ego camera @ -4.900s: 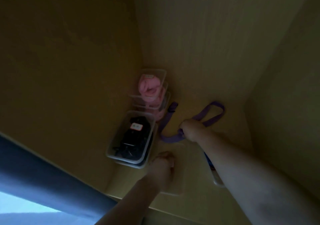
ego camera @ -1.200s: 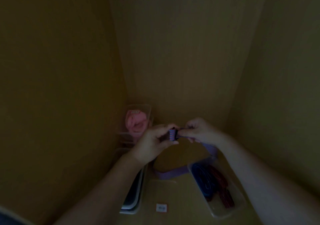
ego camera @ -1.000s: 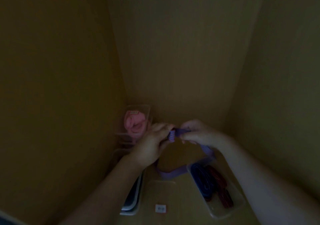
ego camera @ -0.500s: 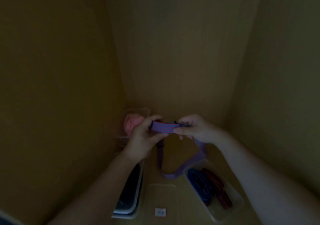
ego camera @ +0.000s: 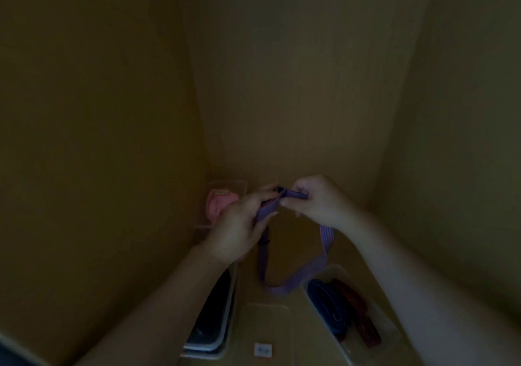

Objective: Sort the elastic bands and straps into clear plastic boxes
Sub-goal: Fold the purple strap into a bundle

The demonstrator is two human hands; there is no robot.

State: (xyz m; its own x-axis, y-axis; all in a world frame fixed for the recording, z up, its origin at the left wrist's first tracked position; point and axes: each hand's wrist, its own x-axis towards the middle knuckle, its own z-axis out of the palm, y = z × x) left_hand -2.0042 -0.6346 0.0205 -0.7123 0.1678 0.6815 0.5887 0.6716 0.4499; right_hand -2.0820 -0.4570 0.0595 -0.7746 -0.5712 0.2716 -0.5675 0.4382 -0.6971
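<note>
Purple strap (ego camera: 294,279) is held up between both hands, over the wooden shelf floor (ego camera: 287,240) of a dim cupboard.

Left hand (ego camera: 239,226): fingers curled round one folded end of the strap.

Right hand (ego camera: 317,202): thumb and fingers pinch the other end, just beside the left.

The rest of the strap hangs in a loop. Its bottom sits just behind the labelled clear box (ego camera: 265,317), which has a small white label (ego camera: 263,349) at its near edge.

To the right, the right-hand box (ego camera: 393,333) holds a blue strap (ego camera: 324,306) and a red strap (ego camera: 355,309) side by side.

To the left, partly under the left forearm, is the dark-filled box (ego camera: 215,315); I cannot tell what is in it.

In the back corner, a pink band (ego camera: 218,203) sits in the back box (ego camera: 239,184).
</note>
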